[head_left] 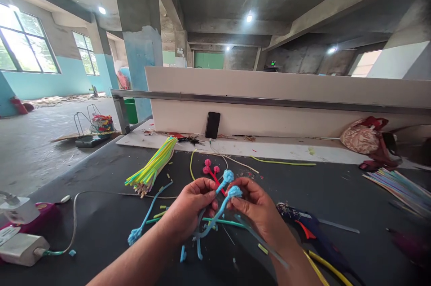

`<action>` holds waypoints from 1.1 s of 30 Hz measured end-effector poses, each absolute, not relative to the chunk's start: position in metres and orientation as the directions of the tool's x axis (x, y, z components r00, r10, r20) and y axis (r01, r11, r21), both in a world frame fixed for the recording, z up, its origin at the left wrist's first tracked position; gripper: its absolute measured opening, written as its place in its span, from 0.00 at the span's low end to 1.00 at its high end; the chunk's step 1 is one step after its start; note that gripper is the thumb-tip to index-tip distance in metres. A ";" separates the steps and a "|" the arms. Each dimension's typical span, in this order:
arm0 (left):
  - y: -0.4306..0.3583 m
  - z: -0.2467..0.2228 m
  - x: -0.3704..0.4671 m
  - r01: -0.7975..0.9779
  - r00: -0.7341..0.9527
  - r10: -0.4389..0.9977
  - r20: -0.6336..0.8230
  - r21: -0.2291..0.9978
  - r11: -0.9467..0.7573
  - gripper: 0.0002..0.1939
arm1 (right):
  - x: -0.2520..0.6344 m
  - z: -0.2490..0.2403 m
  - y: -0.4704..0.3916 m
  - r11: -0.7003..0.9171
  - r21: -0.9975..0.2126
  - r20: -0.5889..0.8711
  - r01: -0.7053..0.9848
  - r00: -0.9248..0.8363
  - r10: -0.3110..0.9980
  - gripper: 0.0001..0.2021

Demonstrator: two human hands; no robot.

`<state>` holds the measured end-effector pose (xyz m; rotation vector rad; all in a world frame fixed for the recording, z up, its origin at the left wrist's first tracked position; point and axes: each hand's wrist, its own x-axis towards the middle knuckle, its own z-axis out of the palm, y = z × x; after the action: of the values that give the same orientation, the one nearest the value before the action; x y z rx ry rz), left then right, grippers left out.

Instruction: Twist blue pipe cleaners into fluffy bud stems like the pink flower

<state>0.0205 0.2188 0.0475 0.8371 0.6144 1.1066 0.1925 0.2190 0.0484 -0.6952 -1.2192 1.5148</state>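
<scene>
Adjustment, apparently, of two light-blue, fuzzy, round-headed stems (228, 176), pinched in left hand (192, 207) and right hand (261, 207); likely calling next for steady alignment.

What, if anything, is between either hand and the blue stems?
Nothing visible. The left hand pinches the upper blue stem; the right hand has its fingers at the ball end of the lower blue stem. The pink-balled red stem shows behind them, not in between.

Phone (212, 125) behind stems (221, 210) — bag (360, 138) right
</scene>
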 end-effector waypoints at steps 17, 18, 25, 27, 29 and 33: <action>0.217 0.039 0.025 -0.429 0.363 0.930 -0.060 0.875 0.224 0.14 | 0.186 0.043 0.223 0.090 -0.973 0.137 -0.213 -0.216 0.967 0.15; 0.216 0.039 0.025 -0.402 0.377 0.924 -0.068 0.887 0.229 0.15 | 0.186 0.044 0.222 0.104 -0.973 0.147 -0.208 -0.201 0.969 0.15; 0.213 0.044 0.026 -0.357 0.388 0.919 -0.068 0.908 0.218 0.15 | 0.184 0.043 0.224 0.134 -0.968 0.179 -0.212 -0.211 0.961 0.17; 0.214 0.044 0.026 -0.353 0.355 0.934 -0.052 0.917 0.185 0.15 | 0.183 0.041 0.225 0.076 -0.961 0.146 -0.268 -0.254 0.956 0.18; 0.215 0.044 0.026 -0.339 0.325 0.945 -0.029 0.929 0.145 0.15 | 0.181 0.039 0.225 0.011 -0.953 0.103 -0.302 -0.290 0.951 0.15; 0.214 0.041 0.030 -0.318 0.282 0.959 -0.037 0.939 0.130 0.15 | 0.181 0.035 0.226 -0.009 -0.957 0.082 -0.291 -0.297 0.951 0.11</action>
<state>0.0296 0.2142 0.0414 1.0173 0.8042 1.0900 0.1811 0.2257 0.0354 -0.7971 -1.2179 1.5266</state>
